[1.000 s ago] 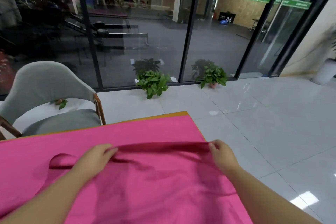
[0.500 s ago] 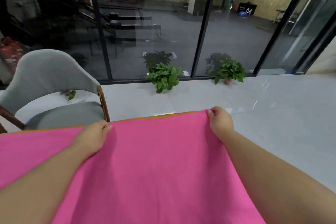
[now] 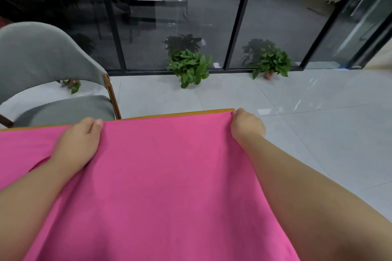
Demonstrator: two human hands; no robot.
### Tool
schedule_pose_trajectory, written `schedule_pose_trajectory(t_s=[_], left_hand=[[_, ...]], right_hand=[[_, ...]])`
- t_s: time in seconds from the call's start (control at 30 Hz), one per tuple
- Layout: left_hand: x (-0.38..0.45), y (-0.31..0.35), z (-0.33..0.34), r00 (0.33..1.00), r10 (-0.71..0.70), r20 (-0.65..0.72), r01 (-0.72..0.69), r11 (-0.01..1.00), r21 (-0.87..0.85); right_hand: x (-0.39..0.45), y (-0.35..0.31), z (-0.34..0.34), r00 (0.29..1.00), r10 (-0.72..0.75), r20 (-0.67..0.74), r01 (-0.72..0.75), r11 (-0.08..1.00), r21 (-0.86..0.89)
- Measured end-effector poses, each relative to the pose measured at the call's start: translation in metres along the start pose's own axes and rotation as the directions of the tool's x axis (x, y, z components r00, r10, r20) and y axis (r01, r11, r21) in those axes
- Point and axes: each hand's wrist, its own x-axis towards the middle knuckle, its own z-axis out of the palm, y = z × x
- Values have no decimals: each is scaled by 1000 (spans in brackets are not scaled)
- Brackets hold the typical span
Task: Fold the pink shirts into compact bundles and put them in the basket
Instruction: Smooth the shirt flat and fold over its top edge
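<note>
A pink shirt [image 3: 161,176] lies spread flat over the table and fills the lower part of the head view. Its far edge runs along the table's orange far rim [image 3: 180,114]. My left hand [image 3: 78,144] grips that far edge at the left, fingers curled into the cloth. My right hand [image 3: 247,126] pinches the far right corner of the shirt at the table's corner. A fold or strap of pink cloth shows under my left forearm. No basket is in view.
A grey chair [image 3: 48,82] with a wooden frame stands behind the table at the left. Two potted plants [image 3: 188,65] [image 3: 271,63] sit on the tiled floor by a glass wall. Pale tiled floor [image 3: 318,133] lies to the right of the table.
Both hands carried the shirt's edge from the middle of the cloth out to the table's far rim. The cloth now lies flat and stretched between them.
</note>
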Motion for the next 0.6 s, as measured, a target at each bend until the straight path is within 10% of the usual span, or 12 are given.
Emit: schedule_pose_trajectory(t_s=[0.37,0.6], left_hand=[[23,13,-2,992,-37,123,1,959,284],[30,-14,-57,863,-81,499,-21,980,196]], right_hand=[[1,-19,-2,989,87,118,-65,981,-181],[2,-22,1,989,111,100,-82,963,-257]])
